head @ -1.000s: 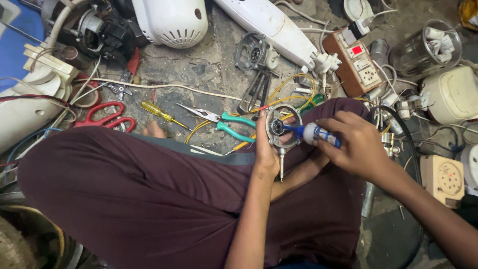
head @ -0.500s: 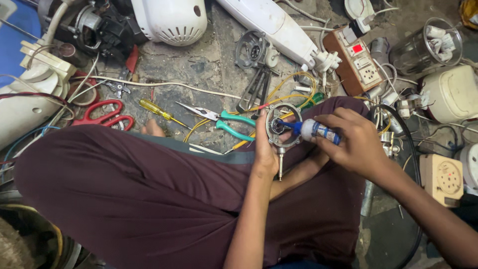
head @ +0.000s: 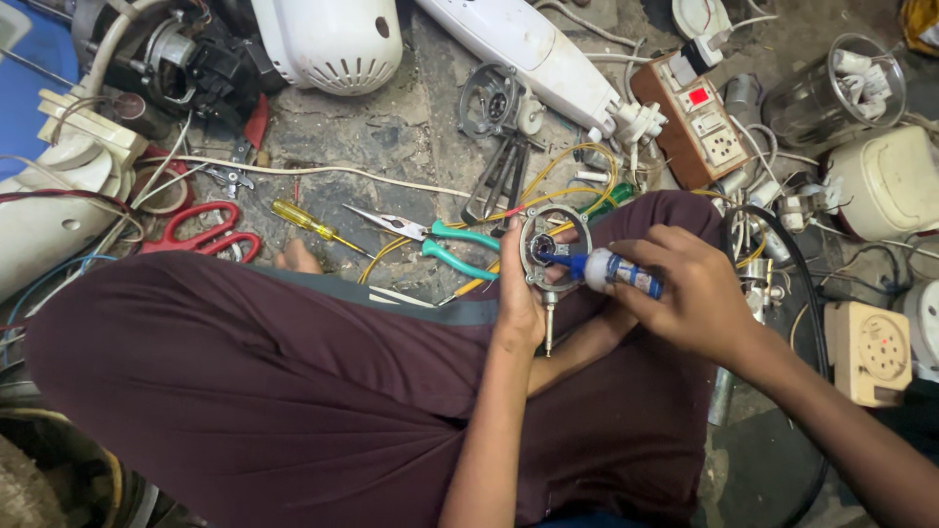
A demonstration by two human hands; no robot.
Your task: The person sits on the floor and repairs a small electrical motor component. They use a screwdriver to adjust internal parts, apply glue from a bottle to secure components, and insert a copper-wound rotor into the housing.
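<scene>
The round metal part [head: 554, 244], with a shaft pointing down, sits above the person's lap, over the crossed maroon-clad legs [head: 293, 391]. The left hand [head: 518, 293] grips it from the left side, fingers closed around its rim. The right hand [head: 690, 293] holds a small tube [head: 611, 271] with a blue nozzle, fingers wrapped around the body; the nozzle tip touches the centre of the part. On the floor just beyond lie teal-handled pliers [head: 440, 242], a yellow screwdriver [head: 303, 220] and red scissors [head: 201, 233]. A brown socket board [head: 696, 122] lies farther right.
</scene>
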